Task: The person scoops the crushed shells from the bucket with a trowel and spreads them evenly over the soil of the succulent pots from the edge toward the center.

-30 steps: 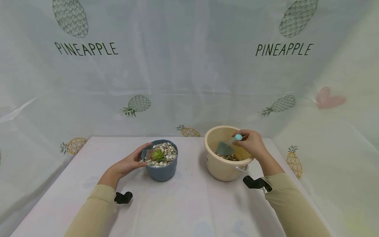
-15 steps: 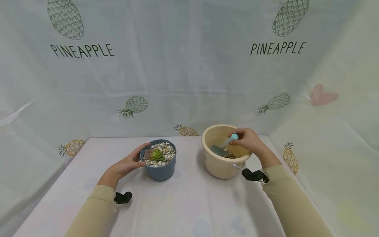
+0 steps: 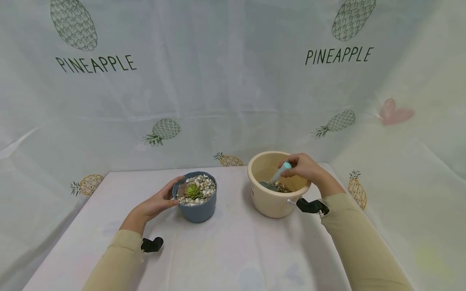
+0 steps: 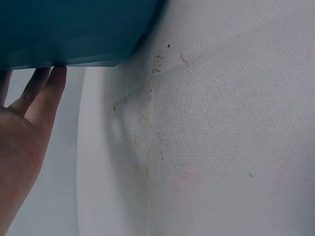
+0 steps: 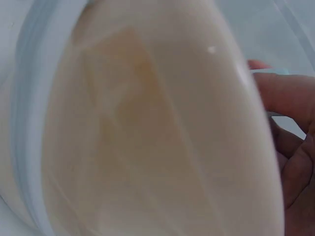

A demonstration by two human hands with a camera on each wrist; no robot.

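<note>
On the left of the table stands a blue-grey flowerpot (image 3: 198, 212) holding a green succulent (image 3: 193, 190) among pale stones (image 3: 208, 187). My left hand (image 3: 154, 204) grips the pot's left side, thumb toward the front and fingers behind the rim; in the left wrist view its fingertips (image 4: 58, 73) touch the pot wall (image 4: 74, 37). Over the cream bucket (image 3: 269, 206), my right hand (image 3: 306, 167) holds a small trowel by its light blue handle (image 3: 281, 171). Its grey-green blade (image 3: 267, 186) is down inside, beside brown gravel (image 3: 283, 187). The bucket wall (image 5: 147, 147) mostly fills the right wrist view.
A white cloth covers the table (image 3: 218, 254), with a few specks of dirt (image 4: 157, 64) near the pot. The bucket's white handle (image 3: 291, 201) hangs at its front right. Behind the table hangs a pineapple-print curtain (image 3: 207, 81).
The trowel's blade has tipped from upright to lower and sunk toward the gravel on the bucket's left side. My left hand keeps its hold on the pot.
</note>
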